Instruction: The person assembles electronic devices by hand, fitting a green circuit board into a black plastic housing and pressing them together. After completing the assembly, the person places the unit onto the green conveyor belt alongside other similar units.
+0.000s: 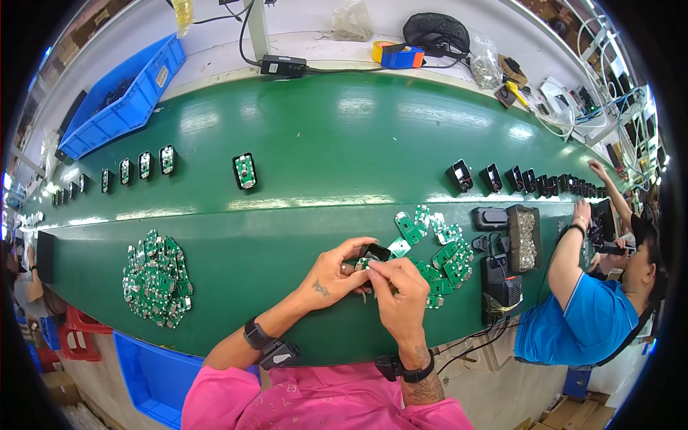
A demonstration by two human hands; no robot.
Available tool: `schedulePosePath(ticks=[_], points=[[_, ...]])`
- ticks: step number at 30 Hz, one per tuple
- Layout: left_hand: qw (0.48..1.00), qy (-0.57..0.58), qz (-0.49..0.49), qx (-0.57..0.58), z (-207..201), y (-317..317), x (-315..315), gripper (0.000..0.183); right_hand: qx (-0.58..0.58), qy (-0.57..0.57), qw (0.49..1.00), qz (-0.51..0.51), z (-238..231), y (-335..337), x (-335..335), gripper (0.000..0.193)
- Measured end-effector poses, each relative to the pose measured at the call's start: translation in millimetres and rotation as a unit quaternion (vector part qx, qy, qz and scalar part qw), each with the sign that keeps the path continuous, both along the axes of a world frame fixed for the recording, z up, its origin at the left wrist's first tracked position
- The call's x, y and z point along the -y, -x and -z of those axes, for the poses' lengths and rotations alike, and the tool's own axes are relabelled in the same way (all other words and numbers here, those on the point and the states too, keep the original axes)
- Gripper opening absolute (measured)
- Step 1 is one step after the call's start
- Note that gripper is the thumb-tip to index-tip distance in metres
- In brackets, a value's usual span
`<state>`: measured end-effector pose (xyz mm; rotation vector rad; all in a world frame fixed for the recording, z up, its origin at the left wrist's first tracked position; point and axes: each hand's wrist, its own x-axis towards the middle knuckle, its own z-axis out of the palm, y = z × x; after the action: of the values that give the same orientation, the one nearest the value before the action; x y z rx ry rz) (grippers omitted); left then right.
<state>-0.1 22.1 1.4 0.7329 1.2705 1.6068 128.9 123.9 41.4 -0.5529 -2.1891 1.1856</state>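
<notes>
My left hand (326,279) is closed round a small black plastic case (375,251) above the near half of the green bench. A green circuit board (363,264) shows at the case, between both hands. The fingertips of my right hand (401,292) pinch at this board, partly covering it. Right beside my right hand lies a loose heap of green circuit boards (456,262). Farther left, a bigger pile of similar boards (157,279) rests on the bench.
One black case with a board (244,171) stands ahead. Rows of cases run along the left and right (459,176). A blue bin (123,100) sits far left. A tray of small parts (524,239) and black device (502,283) stand right, near a co-worker in blue (584,315).
</notes>
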Motion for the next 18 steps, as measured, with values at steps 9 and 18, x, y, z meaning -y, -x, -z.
schedulePosePath(ticks=[9,18], points=[[0.999,-0.001,-0.044,-0.030,1.0,-5.9,-0.6,0.053,-0.006,0.001,0.999,0.045,8.4,0.5,2.2,0.007],[0.992,-0.008,-0.069,-0.102,2.6,-7.0,1.6,0.050,0.079,-0.018,0.996,-0.033,5.1,-5.8,-15.1,0.009]])
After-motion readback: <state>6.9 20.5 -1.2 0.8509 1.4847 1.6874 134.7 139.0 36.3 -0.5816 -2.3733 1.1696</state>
